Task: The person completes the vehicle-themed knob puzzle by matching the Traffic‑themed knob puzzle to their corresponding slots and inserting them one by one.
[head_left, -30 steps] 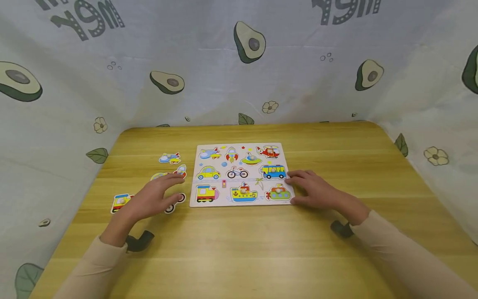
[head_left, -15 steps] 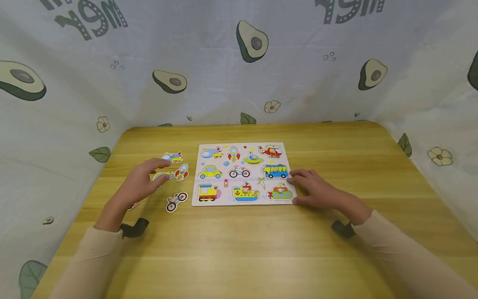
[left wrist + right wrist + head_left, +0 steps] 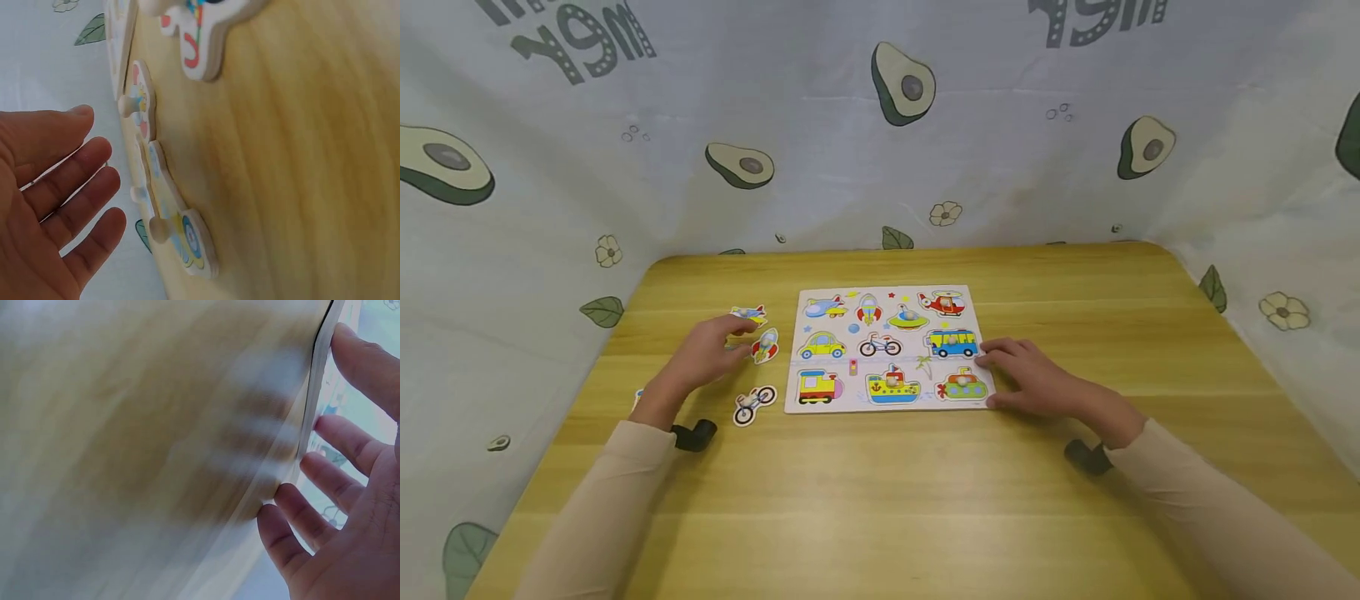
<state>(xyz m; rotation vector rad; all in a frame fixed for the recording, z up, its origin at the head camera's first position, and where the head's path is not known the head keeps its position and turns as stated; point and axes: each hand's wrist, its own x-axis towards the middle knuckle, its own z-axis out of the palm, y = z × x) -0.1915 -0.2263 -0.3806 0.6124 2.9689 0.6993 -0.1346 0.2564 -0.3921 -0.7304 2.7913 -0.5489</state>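
Observation:
My left hand hovers with loosely bent fingers over loose knobbed puzzle pieces, holding nothing. Near its fingertips lie the airplane piece and the rocket piece. The car piece shows in the left wrist view, while the hand covers it in the head view. Closer to me rests the bicycle piece. A wooden peg puzzle board lies mid-table, and my right hand touches its right edge with extended fingertips. Bus, boat and submarine pieces sit in the board.
The wooden table ends at a white curtain printed with avocados. Behind my left wrist, a bit of another loose piece peeks out. A black wrist mount hangs under the left wrist, with a similar one under the right.
My left hand moved left off the rocket and bicycle pieces, then came back right and forward, over the car piece near the airplane and rocket. My right hand stayed at the board's edge.

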